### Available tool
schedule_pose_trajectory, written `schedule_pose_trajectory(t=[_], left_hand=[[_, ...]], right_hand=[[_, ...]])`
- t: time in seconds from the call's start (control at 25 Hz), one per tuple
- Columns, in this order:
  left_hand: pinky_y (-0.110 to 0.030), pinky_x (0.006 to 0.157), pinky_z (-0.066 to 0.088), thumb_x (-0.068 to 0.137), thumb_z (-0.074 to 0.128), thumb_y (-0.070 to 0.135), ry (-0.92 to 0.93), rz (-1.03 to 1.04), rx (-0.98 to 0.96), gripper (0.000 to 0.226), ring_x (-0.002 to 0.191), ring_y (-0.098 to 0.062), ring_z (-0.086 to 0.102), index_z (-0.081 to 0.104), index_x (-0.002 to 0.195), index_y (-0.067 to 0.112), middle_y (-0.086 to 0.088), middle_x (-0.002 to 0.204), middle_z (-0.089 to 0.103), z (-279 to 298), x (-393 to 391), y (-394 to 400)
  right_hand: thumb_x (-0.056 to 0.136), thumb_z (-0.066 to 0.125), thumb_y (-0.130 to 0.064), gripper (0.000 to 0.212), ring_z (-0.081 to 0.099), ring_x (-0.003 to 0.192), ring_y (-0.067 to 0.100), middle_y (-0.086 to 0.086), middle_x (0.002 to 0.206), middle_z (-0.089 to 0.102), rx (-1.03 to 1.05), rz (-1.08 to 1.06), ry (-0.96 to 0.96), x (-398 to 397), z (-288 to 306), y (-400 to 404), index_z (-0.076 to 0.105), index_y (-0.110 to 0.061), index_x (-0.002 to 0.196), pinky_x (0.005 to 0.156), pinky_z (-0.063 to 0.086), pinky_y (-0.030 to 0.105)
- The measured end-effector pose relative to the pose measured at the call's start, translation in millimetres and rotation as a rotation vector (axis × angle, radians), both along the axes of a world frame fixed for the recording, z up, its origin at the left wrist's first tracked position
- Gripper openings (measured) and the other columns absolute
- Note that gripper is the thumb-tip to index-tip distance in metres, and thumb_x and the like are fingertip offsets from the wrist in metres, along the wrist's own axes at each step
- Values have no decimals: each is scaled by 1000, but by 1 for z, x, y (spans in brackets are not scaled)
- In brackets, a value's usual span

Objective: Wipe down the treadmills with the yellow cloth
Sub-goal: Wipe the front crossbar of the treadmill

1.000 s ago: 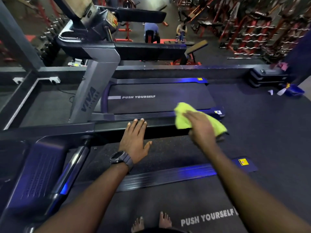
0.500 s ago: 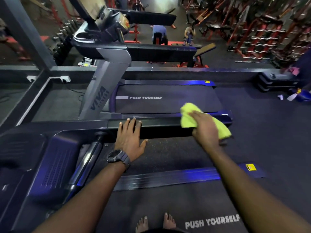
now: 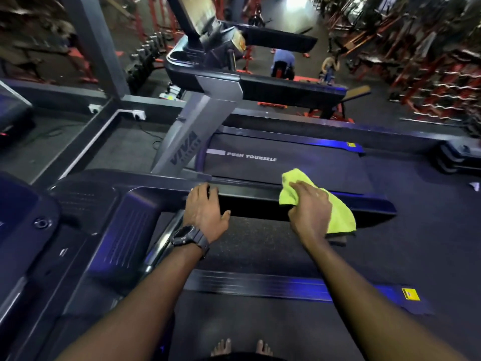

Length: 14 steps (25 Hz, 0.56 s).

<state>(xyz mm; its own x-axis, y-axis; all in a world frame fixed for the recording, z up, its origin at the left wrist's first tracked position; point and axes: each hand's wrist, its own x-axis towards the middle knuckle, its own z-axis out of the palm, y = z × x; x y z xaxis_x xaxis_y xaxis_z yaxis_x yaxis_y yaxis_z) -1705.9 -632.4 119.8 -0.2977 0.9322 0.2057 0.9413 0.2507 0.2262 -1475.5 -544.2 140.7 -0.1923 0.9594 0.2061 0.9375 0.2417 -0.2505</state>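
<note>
The right hand [image 3: 309, 209] grips the yellow cloth [image 3: 338, 212] on the rail [image 3: 255, 199] at 3 o'clock of the flat, open left hand [image 3: 205, 212], and should press down and wipe slowly along.

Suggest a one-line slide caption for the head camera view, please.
Right hand presses the yellow cloth onto the treadmill handrail while the left hand rests on the rail.
</note>
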Motion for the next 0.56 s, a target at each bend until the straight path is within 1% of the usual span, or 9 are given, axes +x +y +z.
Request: schedule_pose_trajectory(t=[0.04,0.12,0.2,0.24,0.32,0.36,0.4,0.48,0.56], left_hand=[[-43,104,39,74,69,35,-50,16,-5,62,118,-34,46,50,125,4,-17,127,50,0,-2,1],[-42,107,36,73,67,19,-195,43,24,71,122,-36,45,41,136,1,-19,132,48,2,-3,1],[-42,107,33,73,64,10,-307,79,62,79,124,-40,43,31,144,-1,-22,135,46,5,-8,-3],[-41,108,31,72,63,6,-318,86,41,84,126,-40,41,25,146,-3,-23,137,44,7,-12,-6],[-39,112,29,73,62,0,-325,101,0,91,131,-38,38,13,150,-2,-22,144,39,9,-20,-11],[-38,112,30,75,61,0,-336,112,1,93,133,-37,37,9,151,0,-20,147,37,9,-22,-11],[-38,113,30,76,62,0,-357,119,6,94,135,-36,36,7,152,2,-19,149,35,10,-23,-11],[-40,110,32,79,63,3,-419,134,22,93,134,-35,38,7,153,5,-18,148,35,11,-25,-10],[-42,105,33,80,62,2,-458,194,39,89,130,-37,40,11,153,8,-19,143,38,14,-27,-13]], right_hand=[[67,69,-9,65,55,115,39,-4,136,60,-15,10,-16,-31,0,-12,63,-26,128,92,46,45],[78,59,-15,51,57,110,40,-3,136,61,89,312,-65,-94,-6,-39,64,-25,127,86,49,45],[77,56,-8,59,56,114,38,-6,141,57,144,719,-152,-106,-1,-30,61,-27,132,89,49,44],[72,59,-3,68,55,117,35,-8,144,55,100,779,-151,-97,4,-14,58,-28,136,93,48,42],[69,60,0,75,54,117,32,-8,144,54,1,498,-70,-81,10,4,54,-28,139,96,46,39],[72,60,-2,72,53,115,33,-7,142,55,-19,322,-82,-87,15,-2,54,-27,139,94,45,39],[76,61,-6,66,53,114,34,-6,141,55,-7,251,-127,-105,19,-14,54,-26,138,91,45,41],[85,58,-12,53,52,116,35,-7,141,54,76,448,-201,-150,13,-40,54,-24,137,88,44,42],[84,57,-8,58,52,118,34,-11,145,52,110,740,-222,-152,9,-37,54,-27,139,90,47,41]])
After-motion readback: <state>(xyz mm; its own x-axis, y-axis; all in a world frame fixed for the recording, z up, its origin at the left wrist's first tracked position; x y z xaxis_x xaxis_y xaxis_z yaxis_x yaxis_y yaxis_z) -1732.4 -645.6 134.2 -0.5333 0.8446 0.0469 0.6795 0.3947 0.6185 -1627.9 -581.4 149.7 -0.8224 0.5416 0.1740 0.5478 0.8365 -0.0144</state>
